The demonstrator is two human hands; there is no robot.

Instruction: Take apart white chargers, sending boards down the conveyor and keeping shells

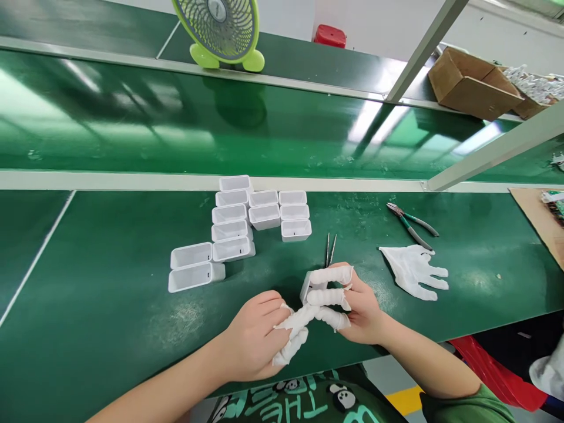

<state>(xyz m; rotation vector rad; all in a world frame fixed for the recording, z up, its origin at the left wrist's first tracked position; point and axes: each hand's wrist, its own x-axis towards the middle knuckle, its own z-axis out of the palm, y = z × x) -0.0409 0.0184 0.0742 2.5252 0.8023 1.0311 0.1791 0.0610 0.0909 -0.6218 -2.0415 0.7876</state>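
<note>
Both my hands meet low in the middle, over the green table's front edge, and wear white finger cots. My right hand (352,305) curls its fingers round a small white plastic housing (307,286). My left hand (259,335) is closed, its covered fingertips touching the right fingers beside that housing. A pair of tweezers (330,249) lies just beyond my hands. Farther back, several open white plastic housings (240,229) stand in rows on the green table (110,305).
A white glove (416,270) lies to the right, green-handled pliers (412,223) beyond it. A green conveyor belt (176,129) runs behind a white rail. A green fan (220,29), a red object (329,35) and cardboard boxes (476,82) sit at the back.
</note>
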